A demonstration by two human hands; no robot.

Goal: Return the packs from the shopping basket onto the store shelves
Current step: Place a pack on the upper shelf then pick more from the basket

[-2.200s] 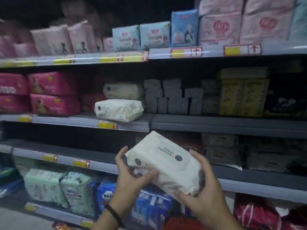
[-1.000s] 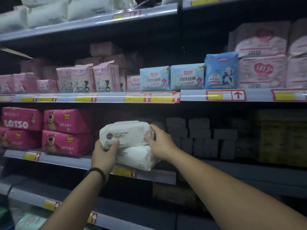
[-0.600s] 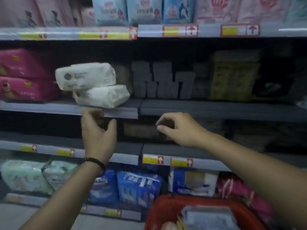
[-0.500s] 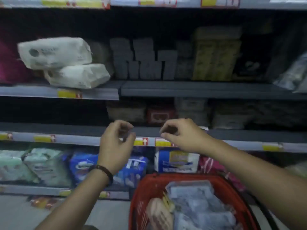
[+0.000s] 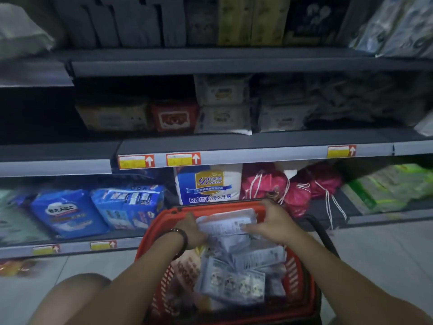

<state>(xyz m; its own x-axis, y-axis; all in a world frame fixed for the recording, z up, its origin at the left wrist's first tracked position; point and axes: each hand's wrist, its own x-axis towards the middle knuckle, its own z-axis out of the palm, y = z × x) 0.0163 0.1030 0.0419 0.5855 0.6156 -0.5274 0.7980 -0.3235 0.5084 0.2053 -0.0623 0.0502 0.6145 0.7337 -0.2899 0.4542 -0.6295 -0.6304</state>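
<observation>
Three grey store shelves (image 5: 234, 63) over pale floor (image 5: 386, 254)

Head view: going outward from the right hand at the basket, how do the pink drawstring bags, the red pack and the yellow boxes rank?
1. pink drawstring bags, bottom shelf, just beyond the right hand gripping the grey pack.
2. red pack, middle shelf, up and left.
3. yellow boxes, top shelf, highest.
</observation>
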